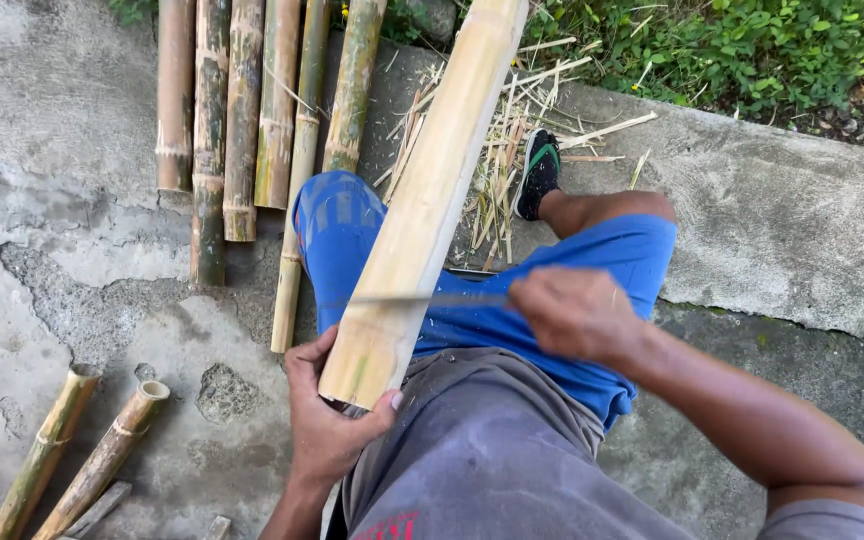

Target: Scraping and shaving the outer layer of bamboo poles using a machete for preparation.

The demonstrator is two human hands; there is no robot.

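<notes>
A long pale bamboo pole (432,190), its skin scraped off, slants from my lap up to the top of the view. My left hand (327,420) grips its near cut end from below. My right hand (577,315) is closed around the handle of a knife (422,299), whose blade lies blurred across the pole just above the near end. The pole rests over my blue shorts (512,320).
Several green-brown bamboo poles (242,120) lie side by side on the cracked concrete (82,280) at the upper left. Two short bamboo pieces (82,450) lie at the lower left. Shavings (512,130) litter the slab near my sandalled foot (537,172). Grass borders the top right.
</notes>
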